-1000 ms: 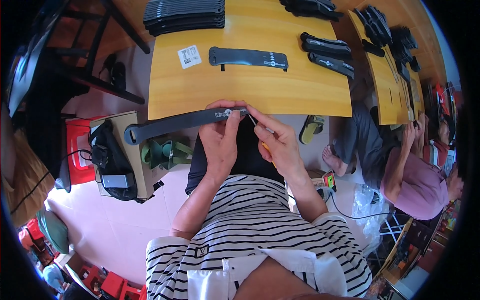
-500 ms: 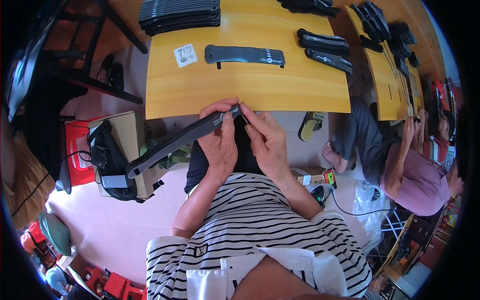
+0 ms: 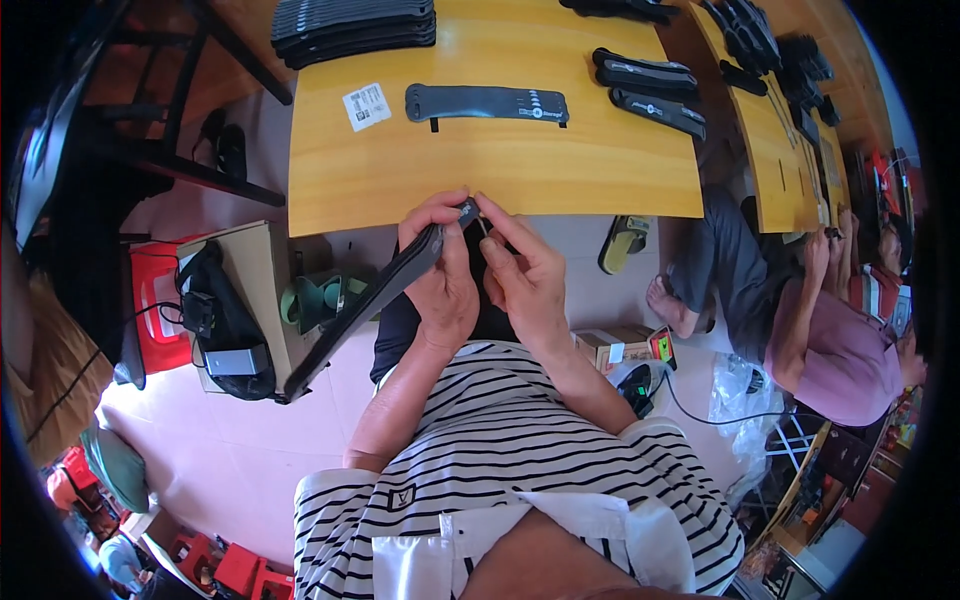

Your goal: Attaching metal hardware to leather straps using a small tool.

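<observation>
Over at the left, a red container point(image 3: 150, 265) sits by a cardboard box point(image 3: 262, 262), a black bag point(image 3: 215, 328) up against that box. Now across to the black strap point(image 3: 372, 298), and what a slant on it! Its long axis runs diagonally, free end pointing down and to the left beside the bag, gripped end pointing up and to the right toward the near edge of the desk point(image 3: 500, 175). It's up in the air, this one, in front of the desk. Behind it, top left, a stack of black straps point(image 3: 352, 28), and just this side of that a white label point(image 3: 366, 107).

To the middle: the left hand point(image 3: 440, 280) is clamped on the strap near its upper end, thumb against fingers. Farther back, another strap point(image 3: 487, 103) lies flat on the desk, long axis nearly left to right. Right alongside, the right hand point(image 3: 525, 280) pinches a slim metal tool point(image 3: 484, 227) at that upper end, the hands nearly meeting at the fingertips.

Out to the right, a slipper point(image 3: 622, 246) on the floor, more straps point(image 3: 657, 112) on the desk's right side, and beyond them a co-worker in a pink top point(image 3: 830, 350).
</observation>
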Action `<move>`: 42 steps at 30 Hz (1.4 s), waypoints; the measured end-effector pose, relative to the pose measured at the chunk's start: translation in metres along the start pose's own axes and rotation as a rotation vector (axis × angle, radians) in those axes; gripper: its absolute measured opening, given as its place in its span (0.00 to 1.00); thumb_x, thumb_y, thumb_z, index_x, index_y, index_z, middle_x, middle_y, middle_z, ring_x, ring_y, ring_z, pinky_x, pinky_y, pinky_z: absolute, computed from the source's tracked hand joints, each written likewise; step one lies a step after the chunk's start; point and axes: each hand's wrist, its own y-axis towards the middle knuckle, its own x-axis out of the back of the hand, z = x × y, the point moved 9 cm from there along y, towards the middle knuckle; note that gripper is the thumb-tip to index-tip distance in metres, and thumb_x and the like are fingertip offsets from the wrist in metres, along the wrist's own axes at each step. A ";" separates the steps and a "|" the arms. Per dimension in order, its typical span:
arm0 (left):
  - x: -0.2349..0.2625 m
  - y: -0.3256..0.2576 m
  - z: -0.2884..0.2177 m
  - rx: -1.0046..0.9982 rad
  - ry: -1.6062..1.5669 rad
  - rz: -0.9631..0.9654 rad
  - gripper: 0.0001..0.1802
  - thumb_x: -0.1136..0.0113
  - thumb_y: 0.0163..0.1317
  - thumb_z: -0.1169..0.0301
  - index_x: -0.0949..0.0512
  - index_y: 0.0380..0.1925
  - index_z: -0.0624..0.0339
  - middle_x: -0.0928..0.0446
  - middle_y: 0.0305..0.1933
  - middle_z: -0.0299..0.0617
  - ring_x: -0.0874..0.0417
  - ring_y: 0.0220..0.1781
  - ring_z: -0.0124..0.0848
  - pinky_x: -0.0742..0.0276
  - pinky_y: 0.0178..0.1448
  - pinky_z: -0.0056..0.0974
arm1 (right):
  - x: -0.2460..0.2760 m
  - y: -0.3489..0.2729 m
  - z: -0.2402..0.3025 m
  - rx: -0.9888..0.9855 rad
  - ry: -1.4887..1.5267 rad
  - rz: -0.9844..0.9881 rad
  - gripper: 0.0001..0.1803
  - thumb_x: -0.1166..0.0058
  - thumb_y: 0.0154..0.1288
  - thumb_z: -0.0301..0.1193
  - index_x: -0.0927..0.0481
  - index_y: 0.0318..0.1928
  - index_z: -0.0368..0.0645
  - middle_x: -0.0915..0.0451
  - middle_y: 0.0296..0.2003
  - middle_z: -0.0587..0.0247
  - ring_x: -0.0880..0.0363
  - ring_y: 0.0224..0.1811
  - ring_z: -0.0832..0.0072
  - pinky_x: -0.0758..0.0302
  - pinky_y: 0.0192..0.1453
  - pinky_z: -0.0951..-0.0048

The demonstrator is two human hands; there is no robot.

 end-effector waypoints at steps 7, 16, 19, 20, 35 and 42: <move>-0.002 0.005 0.003 0.127 -0.022 0.091 0.05 0.58 0.64 0.80 0.34 0.39 0.64 0.27 0.45 0.47 0.25 0.49 0.32 0.27 0.53 0.34 | 0.003 0.002 -0.001 0.135 -0.258 0.030 0.20 0.54 0.62 0.17 0.27 0.55 0.43 0.33 0.30 0.68 0.37 0.17 0.87 0.40 0.18 0.85; -0.003 -0.001 0.011 0.277 -0.152 0.028 0.05 0.59 0.65 0.79 0.34 0.39 0.63 0.27 0.45 0.47 0.25 0.48 0.31 0.23 0.50 0.33 | 0.007 -0.003 -0.005 0.039 -0.129 -0.045 0.21 0.50 0.58 0.15 0.26 0.53 0.41 0.32 0.28 0.62 0.33 0.26 0.78 0.35 0.28 0.81; -0.002 -0.002 0.007 0.204 -0.101 0.048 0.05 0.59 0.65 0.79 0.33 0.39 0.64 0.27 0.44 0.46 0.25 0.47 0.29 0.24 0.50 0.33 | 0.011 0.003 0.004 0.110 -0.234 0.045 0.20 0.50 0.57 0.15 0.24 0.51 0.40 0.32 0.27 0.61 0.31 0.27 0.75 0.34 0.30 0.80; -0.001 -0.002 0.005 0.178 -0.072 0.067 0.05 0.59 0.65 0.79 0.33 0.39 0.65 0.27 0.44 0.46 0.25 0.47 0.30 0.23 0.49 0.33 | 0.009 0.006 0.013 0.202 -0.357 0.123 0.20 0.49 0.57 0.15 0.24 0.50 0.39 0.32 0.26 0.61 0.31 0.26 0.75 0.34 0.30 0.79; -0.004 -0.002 0.027 0.578 -0.255 0.279 0.08 0.60 0.64 0.77 0.31 0.39 0.63 0.25 0.43 0.49 0.22 0.46 0.33 0.22 0.49 0.35 | 0.024 0.021 -0.005 0.083 -0.125 0.355 0.12 0.47 0.59 0.19 0.19 0.43 0.39 0.30 0.26 0.69 0.31 0.18 0.85 0.37 0.19 0.84; -0.011 0.003 0.023 0.619 -0.215 0.405 0.08 0.60 0.63 0.77 0.31 0.39 0.63 0.24 0.43 0.49 0.21 0.46 0.33 0.22 0.49 0.34 | 0.026 0.023 0.012 0.144 -0.341 0.420 0.12 0.45 0.56 0.16 0.19 0.42 0.37 0.29 0.28 0.65 0.28 0.18 0.83 0.36 0.20 0.85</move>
